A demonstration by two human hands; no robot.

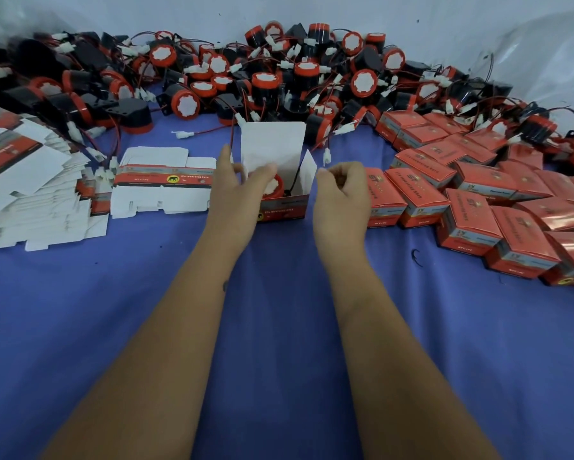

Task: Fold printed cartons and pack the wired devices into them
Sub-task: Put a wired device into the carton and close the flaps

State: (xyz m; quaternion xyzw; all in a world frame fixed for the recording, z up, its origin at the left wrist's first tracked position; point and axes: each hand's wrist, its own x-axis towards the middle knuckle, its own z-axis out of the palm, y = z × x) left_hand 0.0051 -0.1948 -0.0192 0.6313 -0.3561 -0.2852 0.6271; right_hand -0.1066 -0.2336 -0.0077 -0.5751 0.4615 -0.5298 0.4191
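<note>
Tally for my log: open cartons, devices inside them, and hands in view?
Open carton: 1
Device inside it: 1
Hands: 2, left hand and right hand
Total: 4

Bare blue cloth (279, 327) near side; device pile (245, 78) behind, flat cartons (30, 180) left, packed boxes (478, 207) rt.

The work surface is covered by a blue-violet cloth (279, 327), which is spread across the whole near and middle part of the view and is lightly creased. Behind it a pale, whitish wall (362, 11) is seen, marked by a few small dark specks. At the far right a sheet of clear plastic (544, 51) is draped, and light is reflected on it. The scene is evenly lit.
</note>
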